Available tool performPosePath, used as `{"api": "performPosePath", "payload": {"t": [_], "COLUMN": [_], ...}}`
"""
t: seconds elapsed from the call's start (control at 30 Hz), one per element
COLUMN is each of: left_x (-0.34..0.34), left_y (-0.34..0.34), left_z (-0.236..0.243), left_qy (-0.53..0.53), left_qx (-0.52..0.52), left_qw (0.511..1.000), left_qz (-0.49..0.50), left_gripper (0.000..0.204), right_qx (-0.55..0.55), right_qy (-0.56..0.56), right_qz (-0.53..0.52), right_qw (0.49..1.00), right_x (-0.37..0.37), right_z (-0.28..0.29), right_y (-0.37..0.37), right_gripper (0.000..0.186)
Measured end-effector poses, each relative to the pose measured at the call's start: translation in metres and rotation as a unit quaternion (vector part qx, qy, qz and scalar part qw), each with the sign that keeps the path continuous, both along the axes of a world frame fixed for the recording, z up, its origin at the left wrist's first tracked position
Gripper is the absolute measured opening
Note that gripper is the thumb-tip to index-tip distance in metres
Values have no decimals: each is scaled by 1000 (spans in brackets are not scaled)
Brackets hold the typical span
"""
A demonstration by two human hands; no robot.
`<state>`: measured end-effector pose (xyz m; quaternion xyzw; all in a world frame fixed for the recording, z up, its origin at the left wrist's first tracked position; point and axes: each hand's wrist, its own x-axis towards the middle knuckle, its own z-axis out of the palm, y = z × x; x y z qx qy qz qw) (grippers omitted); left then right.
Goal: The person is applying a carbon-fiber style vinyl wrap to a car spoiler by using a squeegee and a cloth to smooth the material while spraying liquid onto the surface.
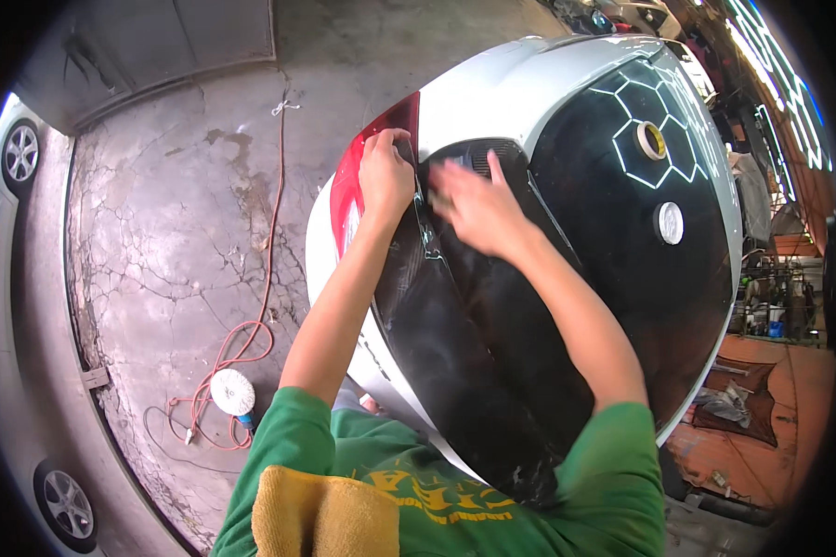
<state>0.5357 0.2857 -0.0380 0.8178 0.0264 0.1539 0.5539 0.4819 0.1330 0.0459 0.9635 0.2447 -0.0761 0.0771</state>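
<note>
A white car (492, 88) fills the middle, with a black panel (502, 316) across its rear. My left hand (386, 174) is at the far left end of this panel, over the red tail light (348, 181). Its fingers are bent and closed near the light's edge; whatever they grip is hidden. Just right of it, my right hand (478, 209) hovers over or touches the panel by a small grille-like patch (502, 153). Its thumb stands apart, and its fingers point left, smeared by motion. Thin shiny strips (429, 243) lie along the seam below the hands.
On the dark rear glass (613, 278) rest a tape roll (652, 141) and a white round object (671, 223). A polisher with a white pad (232, 392) and a red cord (274, 223) lie on the cracked floor. Another car (0, 278) stands at left.
</note>
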Motion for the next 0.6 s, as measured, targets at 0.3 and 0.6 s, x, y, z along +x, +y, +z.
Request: {"api": "performPosePath", "payload": {"t": [0.3, 0.6], "left_x": [0, 0], "left_y": [-11, -12], "left_z": [12, 16], "left_qy": [22, 24], "left_qx": [6, 16], "left_qw": [999, 999], "left_qz": [-23, -19], "left_gripper": [27, 23], "right_qx": [5, -61], "right_qy": [-38, -113], "right_qz": [-21, -58], "right_qw": [999, 990], "right_x": [8, 0], "right_z": [-2, 22], "right_y": [-9, -38], "right_gripper": [46, 48]}}
